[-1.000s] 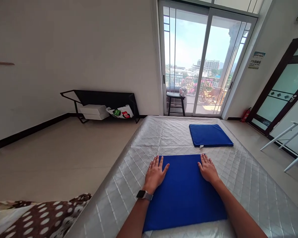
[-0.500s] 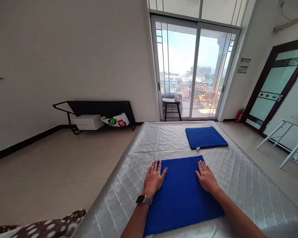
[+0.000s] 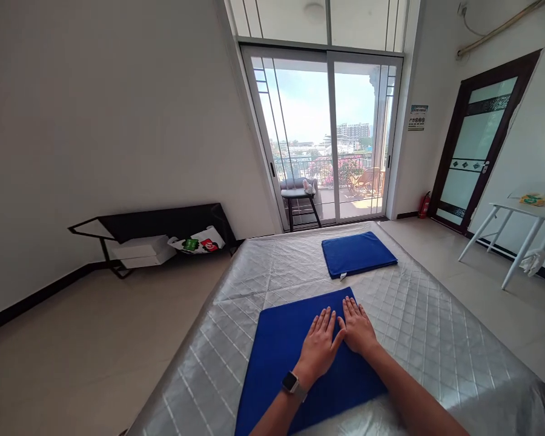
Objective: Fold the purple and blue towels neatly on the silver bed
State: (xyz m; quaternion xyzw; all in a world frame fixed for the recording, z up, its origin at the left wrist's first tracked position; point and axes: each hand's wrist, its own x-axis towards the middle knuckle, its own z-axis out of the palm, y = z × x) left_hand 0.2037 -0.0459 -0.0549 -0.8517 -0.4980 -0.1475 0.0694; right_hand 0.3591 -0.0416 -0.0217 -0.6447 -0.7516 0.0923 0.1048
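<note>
A flat blue cloth (image 3: pixel 281 351), squared off like a folded piece, lies on the silver quilted mattress (image 3: pixel 227 327) in front of me. My left hand (image 3: pixel 318 345) rests palm down near the cloth's middle right, fingers stretched out, with a watch (image 3: pixel 290 381) on the wrist. Beside it, my right hand (image 3: pixel 358 326) lies flat at the cloth's right edge, fingers extended. The two hands are very close, thumb to thumb. Farther back on the mattress is a second folded blue cloth (image 3: pixel 358 253) with a small white tag, touched by neither hand.
A low black bench frame (image 3: pixel 163 221) holding white boxes (image 3: pixel 140 250) and a printed bag (image 3: pixel 200 242) stands by the left wall. Behind the mattress are a stool (image 3: pixel 298 195) and glass sliding doors (image 3: pixel 331 139). A white table (image 3: pixel 527 209) stands at the right.
My left hand has slid right across the cloth, from its left edge to beside my right hand. My right hand stays at the right edge. The view has turned slightly right.
</note>
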